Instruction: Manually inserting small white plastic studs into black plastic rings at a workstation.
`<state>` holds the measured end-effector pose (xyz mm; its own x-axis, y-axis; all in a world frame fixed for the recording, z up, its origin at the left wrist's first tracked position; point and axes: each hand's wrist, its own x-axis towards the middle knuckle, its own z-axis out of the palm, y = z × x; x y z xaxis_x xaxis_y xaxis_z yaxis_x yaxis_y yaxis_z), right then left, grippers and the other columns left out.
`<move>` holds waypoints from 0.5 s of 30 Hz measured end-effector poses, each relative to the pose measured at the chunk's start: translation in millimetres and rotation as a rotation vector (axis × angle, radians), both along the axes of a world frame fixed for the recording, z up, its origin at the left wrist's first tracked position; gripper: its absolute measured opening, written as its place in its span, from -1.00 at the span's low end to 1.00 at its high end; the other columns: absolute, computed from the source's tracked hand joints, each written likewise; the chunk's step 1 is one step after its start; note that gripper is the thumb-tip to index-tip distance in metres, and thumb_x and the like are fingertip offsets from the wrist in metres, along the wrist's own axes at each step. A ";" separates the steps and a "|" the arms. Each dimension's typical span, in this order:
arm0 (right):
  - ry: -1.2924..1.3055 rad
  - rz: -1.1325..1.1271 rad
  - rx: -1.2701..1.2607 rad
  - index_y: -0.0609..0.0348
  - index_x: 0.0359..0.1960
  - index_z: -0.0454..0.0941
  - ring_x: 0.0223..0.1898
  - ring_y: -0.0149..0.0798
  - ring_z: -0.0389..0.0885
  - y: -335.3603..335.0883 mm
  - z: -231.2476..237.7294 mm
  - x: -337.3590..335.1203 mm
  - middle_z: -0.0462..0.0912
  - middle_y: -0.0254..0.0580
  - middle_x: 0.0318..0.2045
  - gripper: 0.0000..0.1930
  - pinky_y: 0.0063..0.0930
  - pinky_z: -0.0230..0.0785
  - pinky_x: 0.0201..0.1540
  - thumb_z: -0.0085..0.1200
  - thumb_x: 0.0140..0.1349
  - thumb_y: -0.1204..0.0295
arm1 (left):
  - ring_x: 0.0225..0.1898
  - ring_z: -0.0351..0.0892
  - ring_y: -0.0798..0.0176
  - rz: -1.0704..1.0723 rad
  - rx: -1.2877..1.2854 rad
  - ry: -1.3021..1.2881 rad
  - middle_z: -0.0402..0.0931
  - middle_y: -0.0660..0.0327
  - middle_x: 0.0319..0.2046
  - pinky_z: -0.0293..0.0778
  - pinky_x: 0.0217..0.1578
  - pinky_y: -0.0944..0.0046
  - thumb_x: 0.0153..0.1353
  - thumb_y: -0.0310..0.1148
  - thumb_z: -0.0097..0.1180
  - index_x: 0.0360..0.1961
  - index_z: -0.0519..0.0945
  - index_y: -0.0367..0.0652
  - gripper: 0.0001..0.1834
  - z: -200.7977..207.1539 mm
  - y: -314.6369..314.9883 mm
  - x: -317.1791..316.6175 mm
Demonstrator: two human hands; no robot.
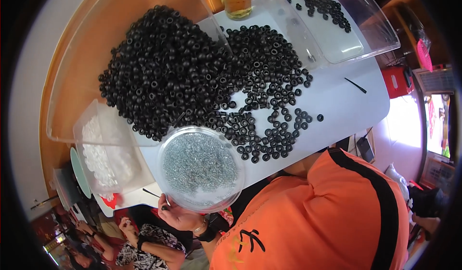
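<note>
My left hand (179, 217) is at the table's near edge, just below a round clear dish (243, 173) of tiny clear bead-like pieces (199, 164). Its thumb and fingers are closed on a small black part (165, 208), whose exact shape is hard to make out. The dish hides part of this hand. Only a bit of my right arm shows beside the orange shirt, and the right hand is out of sight. Beyond the dish lies a large heap of small black rings and plugs (163, 68), spreading to the right into loose rings (274, 135).
A clear bin (308, 44) with black pieces stands far right, near a lidded jar (237, 3) of amber liquid. At left is a box (137, 173) of white pieces. Thin black sticks (355, 85) lie on the white table (346, 106). Another person (154, 241) sits at lower left.
</note>
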<state>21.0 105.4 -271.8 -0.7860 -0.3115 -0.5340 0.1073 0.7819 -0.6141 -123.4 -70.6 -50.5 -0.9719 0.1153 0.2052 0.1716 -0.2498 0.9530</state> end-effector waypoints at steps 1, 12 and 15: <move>-0.003 -0.004 -0.008 0.19 -0.12 0.64 -0.14 -0.10 0.62 1.5 3.1 1.5 0.67 -0.05 -0.18 -0.62 -0.19 0.45 -0.09 -0.03 0.23 0.18 | 0.01 0.41 0.12 0.008 0.014 -0.029 0.39 0.01 -0.01 0.36 0.07 0.16 0.45 -0.23 -0.32 -0.01 0.36 -0.40 -0.60 -2.4 -2.7 2.4; 0.069 -0.045 0.030 0.21 -0.10 0.63 -0.14 -0.11 0.63 33.0 -10.6 52.0 0.67 -0.03 -0.16 -0.61 -0.16 0.46 -0.10 -0.02 0.23 0.17 | 0.03 0.42 0.11 -0.090 0.020 -0.025 0.44 -0.03 -0.04 0.32 0.13 0.12 0.41 -0.28 -0.25 -0.01 0.38 -0.41 -0.63 -1.7 -10.8 -5.1; 0.093 -0.045 0.075 0.21 -0.10 0.63 -0.14 -0.11 0.63 33.3 21.5 49.7 0.67 -0.02 -0.16 -0.60 -0.15 0.46 -0.10 -0.01 0.23 0.16 | 0.04 0.42 0.12 -0.043 0.004 -0.015 0.45 0.01 -0.05 0.33 0.11 0.16 0.41 -0.34 -0.25 -0.01 0.38 -0.42 -0.67 -4.6 -5.7 -11.1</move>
<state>70.7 138.7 -250.2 -0.8455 -0.2369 -0.4785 0.0882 0.8219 -0.5627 -134.4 -76.2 -55.2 -0.9689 0.1563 0.1917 0.1467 -0.2607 0.9542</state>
